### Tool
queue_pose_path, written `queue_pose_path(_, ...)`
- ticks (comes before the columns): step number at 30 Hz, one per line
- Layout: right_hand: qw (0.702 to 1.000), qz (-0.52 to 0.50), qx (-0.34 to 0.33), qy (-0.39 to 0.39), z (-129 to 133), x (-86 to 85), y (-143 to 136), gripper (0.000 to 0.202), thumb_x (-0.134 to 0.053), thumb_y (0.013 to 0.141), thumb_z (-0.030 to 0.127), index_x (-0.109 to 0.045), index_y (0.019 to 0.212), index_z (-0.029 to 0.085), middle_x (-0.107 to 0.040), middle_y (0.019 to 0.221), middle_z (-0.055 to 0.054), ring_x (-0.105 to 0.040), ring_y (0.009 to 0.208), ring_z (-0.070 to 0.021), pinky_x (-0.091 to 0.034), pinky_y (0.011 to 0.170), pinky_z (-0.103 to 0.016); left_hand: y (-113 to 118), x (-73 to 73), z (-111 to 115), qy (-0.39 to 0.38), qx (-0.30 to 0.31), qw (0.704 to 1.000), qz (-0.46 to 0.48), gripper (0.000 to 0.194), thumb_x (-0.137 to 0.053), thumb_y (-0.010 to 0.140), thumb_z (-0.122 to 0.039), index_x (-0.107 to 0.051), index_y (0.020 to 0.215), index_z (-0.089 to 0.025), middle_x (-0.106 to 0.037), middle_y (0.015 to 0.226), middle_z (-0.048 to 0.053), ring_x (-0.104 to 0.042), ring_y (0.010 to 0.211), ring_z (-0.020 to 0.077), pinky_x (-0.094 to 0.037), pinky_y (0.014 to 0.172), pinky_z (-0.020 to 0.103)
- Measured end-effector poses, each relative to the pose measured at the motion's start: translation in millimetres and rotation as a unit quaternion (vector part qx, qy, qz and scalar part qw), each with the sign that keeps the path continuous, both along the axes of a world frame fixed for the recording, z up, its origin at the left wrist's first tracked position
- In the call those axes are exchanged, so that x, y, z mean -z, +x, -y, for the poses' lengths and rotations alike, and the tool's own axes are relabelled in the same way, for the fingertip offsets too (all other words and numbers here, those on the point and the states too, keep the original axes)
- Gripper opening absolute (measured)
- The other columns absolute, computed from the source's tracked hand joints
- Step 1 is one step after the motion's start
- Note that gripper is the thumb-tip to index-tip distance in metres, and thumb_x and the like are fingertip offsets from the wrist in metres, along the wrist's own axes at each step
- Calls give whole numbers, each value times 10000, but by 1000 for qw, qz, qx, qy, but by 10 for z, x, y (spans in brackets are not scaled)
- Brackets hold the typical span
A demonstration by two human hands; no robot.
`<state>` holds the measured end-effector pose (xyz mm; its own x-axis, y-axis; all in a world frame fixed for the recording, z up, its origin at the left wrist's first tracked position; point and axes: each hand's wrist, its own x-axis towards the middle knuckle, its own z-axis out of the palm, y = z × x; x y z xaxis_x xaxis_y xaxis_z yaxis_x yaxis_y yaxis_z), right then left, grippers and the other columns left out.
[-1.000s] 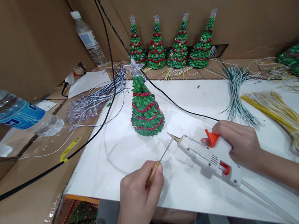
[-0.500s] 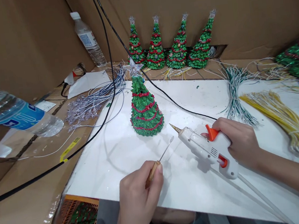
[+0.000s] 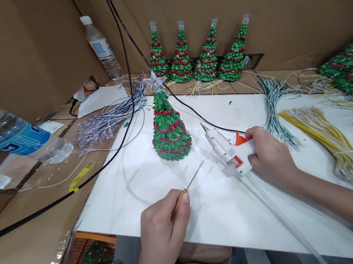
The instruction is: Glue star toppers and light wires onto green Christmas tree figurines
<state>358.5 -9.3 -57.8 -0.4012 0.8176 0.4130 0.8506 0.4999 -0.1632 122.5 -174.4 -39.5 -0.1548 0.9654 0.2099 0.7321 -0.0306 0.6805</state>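
My left hand (image 3: 166, 227) is closed round the wooden handle of a thin metal awl (image 3: 194, 176), whose pale, blobbed tip points up and to the right. In my right hand (image 3: 272, 155) is a white hot glue gun (image 3: 225, 148) with an orange trigger; its brass nozzle points toward the upper left and a long glue stick trails from its back. Between and beyond both tools a small green Christmas tree (image 3: 171, 134) with red garlands stands upright on the white board (image 3: 134, 212). A clear star (image 3: 155, 82) tops it. Neither tool touches the tree.
Several finished trees (image 3: 208, 57) line the cardboard wall. Wire bundles, one green (image 3: 271, 101) and one yellow (image 3: 325, 137), lie right; star lights (image 3: 93, 132) lie left near a water bottle (image 3: 29, 139). A black cable (image 3: 113, 159) crosses the left side. An orange crate (image 3: 94, 237) sits below.
My right hand has moved the glue gun up and away, turning its nozzle more upward. My left hand with the awl is nearly unmoved. The view has shifted slightly.
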Motion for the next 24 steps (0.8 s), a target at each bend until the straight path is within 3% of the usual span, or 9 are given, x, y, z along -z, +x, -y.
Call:
queue_pose_path(8,1000,7,16,-5,-117,30,-28,368,-439,664,68,-441,1005,204,-600,921,-75,-584,857,-254,-358,591,-312,-31,5,-4,4,0,999,41,312,-418,981,-294,-619,772,-177,-554,574,-41,-534,496,88,-359,514,198)
queue_pose_path(11,1000,7,6,-7,-145,31,-51,399,-398,670,22,-441,1020,207,-593,972,-80,-579,928,-260,-381,630,-320,-41,7,-7,17,-2,997,70,343,-396,989,-316,-640,792,-176,-572,587,-27,-494,473,91,-347,482,203)
queue_pose_path(14,1000,7,-9,-15,-163,27,-66,420,-388,656,-5,-444,1011,212,-587,971,-75,-570,930,-257,-400,664,-329,-53,16,2,9,-10,994,110,401,-364,997,-360,-647,785,-170,-519,557,-25,-430,452,95,-320,455,215)
queue_pose_path(19,999,11,-35,-37,-185,10,-81,416,-384,659,-19,-448,1004,204,-574,973,-79,-555,965,-266,-425,750,-355,-75,52,24,-40,-3,983,181,460,-326,1002,-436,-629,789,-164,-290,501,-60,-330,447,103,-277,466,240)
queue_pose_path(24,997,7,-54,-62,-224,6,-74,439,-391,636,-26,-472,1009,191,-581,949,-78,-549,943,-272,-440,764,-370,-76,92,20,-45,-2,966,256,512,-310,996,-501,-613,752,-167,-287,500,-53,-323,458,112,-252,487,266)
